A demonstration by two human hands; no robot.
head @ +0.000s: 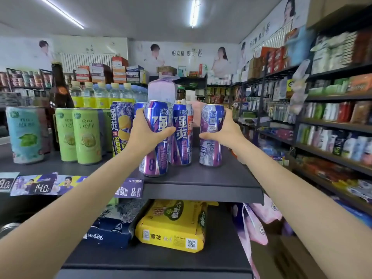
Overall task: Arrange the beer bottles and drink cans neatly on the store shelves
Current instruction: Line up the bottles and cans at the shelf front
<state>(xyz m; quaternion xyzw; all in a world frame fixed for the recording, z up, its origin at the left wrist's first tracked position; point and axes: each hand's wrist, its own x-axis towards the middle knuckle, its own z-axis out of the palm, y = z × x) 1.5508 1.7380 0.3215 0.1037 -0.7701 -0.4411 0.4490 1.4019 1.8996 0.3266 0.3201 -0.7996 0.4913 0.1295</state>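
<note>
Left hand: the left hand (146,135) is wrapped round the upper body of a blue can (156,137), thumb across the front, fingers (139,112) curled behind it.
Right hand: the right hand (225,129) grips a purple can (211,134) at mid-height, thumb in front, fingers round the far side.
Where they are: both cans stand upright on the dark shelf (201,190), near its front edge; a third can (181,135) sits between them, just behind and touching the blue one as far as I can tell.
Handling: tall slim aluminium cans, likely full, so a fair weight for their size; the walls are smooth and glossy, will dent if squeezed hard, and tip easily.
Where to hold: round the middle of the body, as both hands are doing now, not at the rim.
Labels, centre: "RIO" at the top of the blue can, big Chinese characters, "STRONG" down the side, an "8" near the base.
Labels, right can: a QR panel faces us, so it probably wants turning.
Labels, left: green cans (79,135) read "RIO Light".
Price tags: the tag (130,189) on the shelf edge reads "RIO" and "8"; another further left shows "14.0".
Below: a yellow carton (173,224) with a QR code; its print is too blurred to read.
</note>
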